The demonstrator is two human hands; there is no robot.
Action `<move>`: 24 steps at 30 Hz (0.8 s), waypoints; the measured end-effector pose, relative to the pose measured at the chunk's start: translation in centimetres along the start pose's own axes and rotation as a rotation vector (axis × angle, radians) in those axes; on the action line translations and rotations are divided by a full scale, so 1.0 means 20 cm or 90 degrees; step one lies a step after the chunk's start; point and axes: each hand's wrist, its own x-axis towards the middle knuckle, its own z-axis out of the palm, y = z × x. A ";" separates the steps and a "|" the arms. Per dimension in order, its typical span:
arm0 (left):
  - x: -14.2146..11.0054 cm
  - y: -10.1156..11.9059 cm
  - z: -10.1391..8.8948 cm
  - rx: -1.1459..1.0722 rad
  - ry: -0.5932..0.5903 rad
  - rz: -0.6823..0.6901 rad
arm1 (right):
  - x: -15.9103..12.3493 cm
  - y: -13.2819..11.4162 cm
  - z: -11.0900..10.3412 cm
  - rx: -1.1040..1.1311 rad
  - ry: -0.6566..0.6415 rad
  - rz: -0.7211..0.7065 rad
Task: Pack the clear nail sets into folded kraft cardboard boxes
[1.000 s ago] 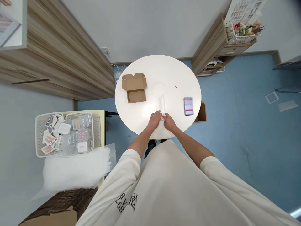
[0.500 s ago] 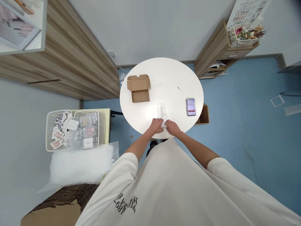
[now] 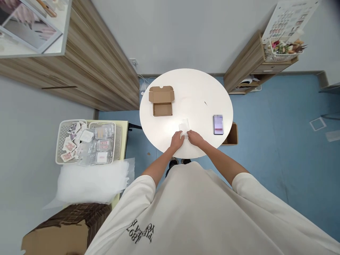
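Observation:
A small white wrapping sheet (image 3: 184, 125), thin and translucent, lies near the front edge of the round white table (image 3: 191, 85). Its near end is bunched between my two hands. My left hand (image 3: 176, 140) grips the left side of that end with curled fingers. On the other side, my right hand (image 3: 195, 137) pinches the right side, thumb and fingers closed on it. Whether something is wrapped inside the sheet, I cannot tell. An opened brown cardboard box (image 3: 161, 94) stands at the table's left, lid folded back.
A phone (image 3: 218, 124) lies at the table's right and a thin dark object (image 3: 205, 103) farther back. To the left, white baskets (image 3: 57, 141) hold cards and clear packs beside stacked white sheets (image 3: 91, 181). A brown bin (image 3: 233, 134) stands below the table's right edge.
Both hands have moved slightly forward, away from the table's front edge. The flat part of the sheet beyond them is shorter now. The whole view has shifted a little.

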 end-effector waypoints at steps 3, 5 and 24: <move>-0.03 0.00 0.06 -0.017 0.061 0.008 | 0.09 0.02 0.00 0.055 0.028 0.021; -0.04 -0.02 0.10 0.004 0.041 0.028 | 0.14 0.03 0.01 0.095 0.043 0.041; 0.09 -0.05 0.20 -0.046 0.025 -0.048 | 0.21 0.05 0.19 0.341 0.215 0.249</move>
